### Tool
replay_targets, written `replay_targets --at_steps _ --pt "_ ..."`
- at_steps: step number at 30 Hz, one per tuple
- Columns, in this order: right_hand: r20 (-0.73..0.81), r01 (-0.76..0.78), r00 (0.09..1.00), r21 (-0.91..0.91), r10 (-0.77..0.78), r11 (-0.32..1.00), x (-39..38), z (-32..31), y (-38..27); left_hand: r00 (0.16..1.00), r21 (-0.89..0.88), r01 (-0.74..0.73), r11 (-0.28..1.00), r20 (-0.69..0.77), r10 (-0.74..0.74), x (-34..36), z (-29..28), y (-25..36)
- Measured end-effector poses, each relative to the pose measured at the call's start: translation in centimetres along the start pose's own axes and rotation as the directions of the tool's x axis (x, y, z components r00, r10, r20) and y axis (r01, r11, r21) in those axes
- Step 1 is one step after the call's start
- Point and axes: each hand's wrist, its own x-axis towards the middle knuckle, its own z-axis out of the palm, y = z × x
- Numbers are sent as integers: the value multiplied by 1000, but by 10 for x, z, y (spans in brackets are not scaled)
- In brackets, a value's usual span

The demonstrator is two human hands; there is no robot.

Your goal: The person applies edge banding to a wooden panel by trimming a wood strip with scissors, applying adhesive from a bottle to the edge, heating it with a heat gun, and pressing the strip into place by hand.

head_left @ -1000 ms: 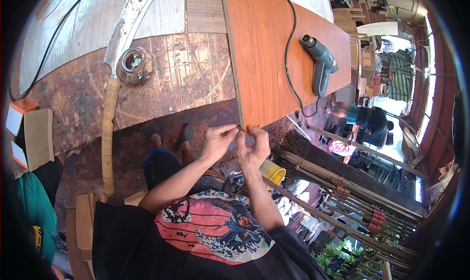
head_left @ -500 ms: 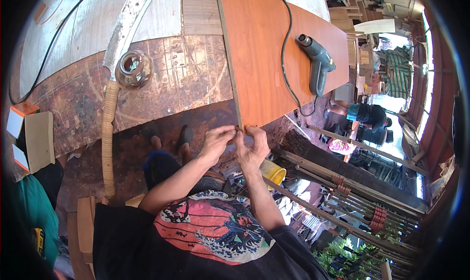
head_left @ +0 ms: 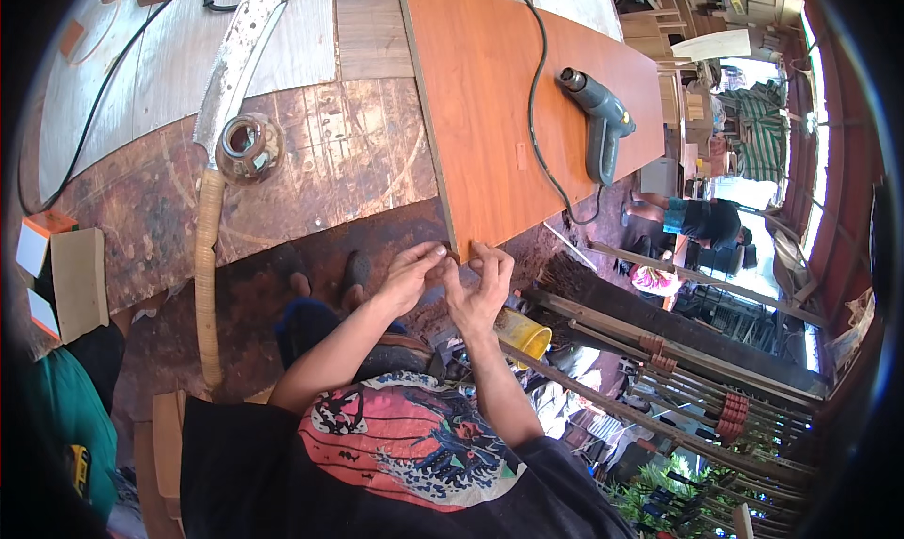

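Note:
An orange-brown wooden panel (head_left: 490,153) lies on the bench with its near corner sticking out over the bench edge. My right hand (head_left: 478,292) grips that corner, fingertips on the top face and thumb against the left edge. Just left of the corner is my left hand (head_left: 407,280), its thumb and index finger pinched together. Whatever sits between those fingers is too small to make out. A grey heat gun (head_left: 603,125) rests on the panel, its black cord (head_left: 535,96) curving across the surface.
On the stained workbench (head_left: 348,144) at left are a glass jar (head_left: 247,148), a large saw-toothed blade with a wrapped handle (head_left: 207,266) and an open cardboard box (head_left: 80,285). A yellow bucket (head_left: 527,332) stands below my right forearm. Another person (head_left: 706,221) bends over at far right.
My left fingertips have drawn slightly left and down from the panel corner. My right hand stays at the corner, its fingers somewhat shifted. The whole view has shifted a little.

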Motion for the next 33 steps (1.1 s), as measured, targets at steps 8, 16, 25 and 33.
replay_targets --at_steps 8,16,25,33 --pt "-39 39 998 -33 -41 999 -1 7 9 992 -2 -86 996 90 86 1 -2 -5" --pt "-78 104 991 -43 -107 994 2 8 11 996 -55 -88 995 -7 88 -2 5 -8" --pt "-18 66 998 -22 -67 998 5 -2 -2 1000 -120 -31 992 -7 31 0 1 -8" --pt "15 53 998 16 -53 998 -2 -5 9 954 146 -200 969 -197 227 -18 26 -14"
